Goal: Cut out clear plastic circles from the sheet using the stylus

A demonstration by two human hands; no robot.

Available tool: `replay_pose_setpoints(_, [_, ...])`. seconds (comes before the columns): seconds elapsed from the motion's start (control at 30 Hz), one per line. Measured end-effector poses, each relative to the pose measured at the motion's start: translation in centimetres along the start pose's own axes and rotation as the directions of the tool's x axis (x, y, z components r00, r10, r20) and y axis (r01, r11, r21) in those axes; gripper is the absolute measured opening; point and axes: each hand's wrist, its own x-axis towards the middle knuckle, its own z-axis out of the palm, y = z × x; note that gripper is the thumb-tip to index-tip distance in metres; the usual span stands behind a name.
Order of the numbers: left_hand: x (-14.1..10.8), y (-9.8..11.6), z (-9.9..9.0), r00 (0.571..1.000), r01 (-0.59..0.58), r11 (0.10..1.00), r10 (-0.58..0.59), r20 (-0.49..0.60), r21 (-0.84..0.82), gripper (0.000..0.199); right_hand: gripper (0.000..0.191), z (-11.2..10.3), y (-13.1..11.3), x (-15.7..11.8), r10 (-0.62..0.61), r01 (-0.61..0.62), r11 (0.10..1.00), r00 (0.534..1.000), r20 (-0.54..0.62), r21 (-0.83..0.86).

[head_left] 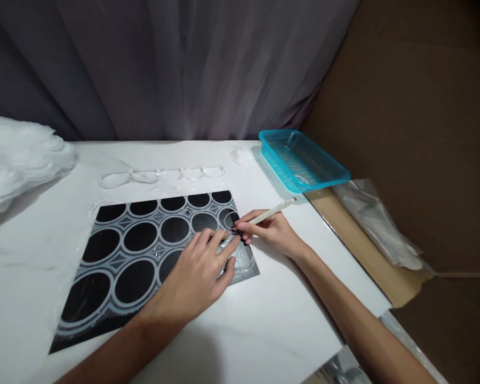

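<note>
From the head camera, the left hand point(200, 272) lies flat, fingers spread and grasping nothing, pressing a clear plastic film point(228, 250) onto a black mat point(104, 245) patterned with circles, on the white worktop point(264, 330). The right hand point(270, 232) grips a slim pale cutting tool point(272, 211) (pen-fashion), its tip on the film just beside the left fingertips. A teal basket point(304, 160) sits near the far right edge.

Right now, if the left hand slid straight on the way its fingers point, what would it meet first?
The left hand lies flat on the black sheet, fingers pointing up and right. Its fingertips almost touch the right hand, which holds a thin stick, so that hand probably comes first.
</note>
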Motion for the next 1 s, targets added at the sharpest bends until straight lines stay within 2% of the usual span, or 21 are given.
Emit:
replay_pose_setpoints(0.07, [0.0, 0.0, 0.1, 1.0, 0.004, 1.0, -0.004, 0.0, 0.002, 0.045, 0.029, 0.0, -0.3, -0.3, -0.034, 0.034, 0.997, 0.999, 0.008, -0.075])
replay_pose_setpoints(0.13, [0.0, 0.0, 0.2, 1.0, 0.007, 1.0, -0.007, 0.003, 0.007, 0.044, 0.021, 0.0, -0.6, -0.8, -0.156, 0.166, 0.957, 0.986, 0.059, -0.239])
replay_pose_setpoints(0.17, [0.0, 0.0, 0.2, 1.0, 0.006, 1.0, -0.006, 0.003, 0.01, 0.042, 0.018, -0.1, -0.8, -1.1, -0.233, 0.256, 0.907, 0.966, 0.109, -0.334])
replay_pose_setpoints(0.23, [0.0, -0.1, 0.3, 1.0, 0.003, 1.0, -0.003, -0.004, 0.01, 0.04, 0.025, -0.3, -1.0, -1.5, -0.349, 0.423, 0.769, 0.906, 0.24, -0.479])
replay_pose_setpoints(0.3, [-0.1, -0.1, 0.4, 1.0, -0.003, 1.0, 0.003, -0.016, 0.009, 0.039, 0.034, -0.5, -0.9, -1.7, -0.396, 0.517, 0.649, 0.856, 0.333, -0.558])
replay_pose_setpoints(0.4, [-0.1, -0.2, 0.4, 0.999, -0.012, 1.0, 0.013, -0.032, 0.013, 0.04, 0.037, -0.7, -0.5, -1.7, -0.424, 0.573, 0.51, 0.816, 0.392, -0.641])
replay_pose_setpoints(0.5, [-0.1, -0.1, 0.4, 0.998, -0.02, 1.0, 0.021, -0.051, 0.014, 0.038, 0.041, -0.5, -0.4, -1.5, -0.412, 0.582, 0.407, 0.805, 0.427, -0.704])
replay_pose_setpoints(0.63, [-0.1, 0.0, 0.3, 0.998, -0.021, 1.0, 0.022, -0.066, 0.008, 0.038, 0.042, 0.0, -1.1, -0.8, -0.372, 0.551, 0.377, 0.826, 0.422, -0.745])
replay_pose_setpoints(0.7, [-0.1, 0.0, 0.3, 0.998, -0.017, 1.0, 0.016, -0.058, -0.014, 0.04, 0.04, -0.2, -1.4, 0.0, -0.453, 0.528, 0.405, 0.825, 0.338, -0.746])
replay_pose_setpoints(0.77, [-0.1, 0.1, 0.2, 0.999, -0.007, 0.999, 0.005, -0.045, -0.039, 0.042, 0.034, -0.8, -1.5, 1.0, -0.573, 0.479, 0.458, 0.803, 0.163, -0.749])
replay_pose_setpoints(0.87, [-0.2, 0.1, 0.1, 0.999, 0.007, 0.999, -0.009, -0.031, -0.05, 0.042, 0.02, -2.2, -2.2, 3.0, -0.664, 0.363, 0.548, 0.737, -0.128, -0.754])
replay_pose_setpoints(1.0, [-0.3, 0.2, -0.2, 0.999, 0.009, 0.999, -0.01, -0.031, -0.04, 0.042, 0.026, -4.4, -4.1, 5.5, -0.667, 0.228, 0.652, 0.627, -0.403, -0.723])
